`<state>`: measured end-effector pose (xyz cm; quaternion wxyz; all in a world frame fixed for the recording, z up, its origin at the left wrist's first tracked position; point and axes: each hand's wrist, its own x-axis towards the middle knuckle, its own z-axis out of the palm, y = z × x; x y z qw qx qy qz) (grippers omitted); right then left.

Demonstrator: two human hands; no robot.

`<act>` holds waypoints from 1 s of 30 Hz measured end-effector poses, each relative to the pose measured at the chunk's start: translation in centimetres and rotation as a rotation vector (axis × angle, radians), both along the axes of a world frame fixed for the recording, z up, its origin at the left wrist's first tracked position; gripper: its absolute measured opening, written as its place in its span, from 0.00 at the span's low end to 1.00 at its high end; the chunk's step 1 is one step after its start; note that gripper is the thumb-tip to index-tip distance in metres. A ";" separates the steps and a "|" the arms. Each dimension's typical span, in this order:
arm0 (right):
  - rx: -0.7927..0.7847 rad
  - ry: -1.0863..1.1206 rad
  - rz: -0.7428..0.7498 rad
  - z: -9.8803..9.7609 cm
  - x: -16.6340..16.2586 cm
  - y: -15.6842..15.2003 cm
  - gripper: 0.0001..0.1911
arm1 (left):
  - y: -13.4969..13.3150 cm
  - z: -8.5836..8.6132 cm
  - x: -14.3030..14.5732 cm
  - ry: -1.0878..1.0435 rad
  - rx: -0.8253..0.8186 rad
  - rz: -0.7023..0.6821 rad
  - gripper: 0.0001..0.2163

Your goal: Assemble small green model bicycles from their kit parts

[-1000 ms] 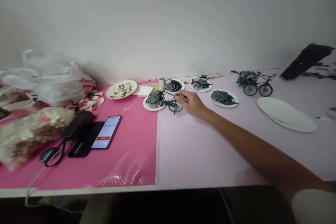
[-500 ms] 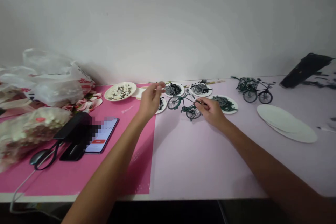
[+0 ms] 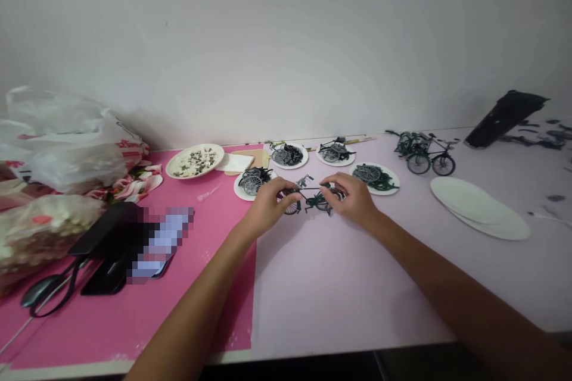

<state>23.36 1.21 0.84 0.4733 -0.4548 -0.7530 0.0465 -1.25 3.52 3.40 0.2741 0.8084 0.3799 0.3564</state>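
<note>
A small dark green model bicycle (image 3: 311,197) is held upright between my two hands, low over the pale tabletop. My left hand (image 3: 271,203) pinches its front end by the front wheel, fingers closed. At the rear, my right hand (image 3: 353,197) closes on the seat area, the fingers covering part of the back wheel. Just behind my left hand lies a plate (image 3: 239,189) of black wheels and parts. A plate of green parts (image 3: 379,178) is close beyond my right hand. Two more plates, one with black parts (image 3: 288,155) and one with grey wheels (image 3: 335,152), are behind the bicycle.
Assembled model bicycles (image 3: 422,152) stand at the right rear, near stacked white plates (image 3: 480,207) and a black object (image 3: 504,119). On the left are a bowl of small pieces (image 3: 195,161), plastic bags (image 3: 67,143), and a phone (image 3: 163,244) beside a black device (image 3: 107,229).
My left hand has come down from beside the bicycle and taken hold of its front end. The bicycle is lower and nearer, and my right hand still grips its rear. The view has shifted slightly.
</note>
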 end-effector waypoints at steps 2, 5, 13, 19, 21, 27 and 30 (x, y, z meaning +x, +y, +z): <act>0.033 -0.055 -0.009 -0.2 0.4 0.3 0.09 | 0.0 -0.5 0.3 0.026 0.048 0.002 0.16; 0.098 -0.115 -0.036 -0.5 0.8 0.7 0.08 | 0.1 -1.6 0.7 0.042 0.097 0.016 0.14; 0.251 0.056 -0.062 -0.5 0.7 0.5 0.10 | 0.3 -2.7 1.0 -0.031 0.055 0.076 0.13; -0.025 0.279 0.005 -1.4 -1.5 -0.6 0.15 | -0.4 -2.6 1.9 -0.121 0.038 0.228 0.12; -0.143 0.273 0.030 -1.8 -2.4 -0.9 0.15 | -0.7 -2.7 2.2 -0.153 0.035 0.284 0.11; -0.367 0.320 0.145 -2.4 -3.6 -1.2 0.17 | -1.6 -3.2 3.1 -0.202 0.045 0.342 0.09; -0.431 0.313 0.193 -2.4 -3.8 -1.5 0.24 | -2.3 -3.7 3.9 -0.193 0.016 0.355 0.07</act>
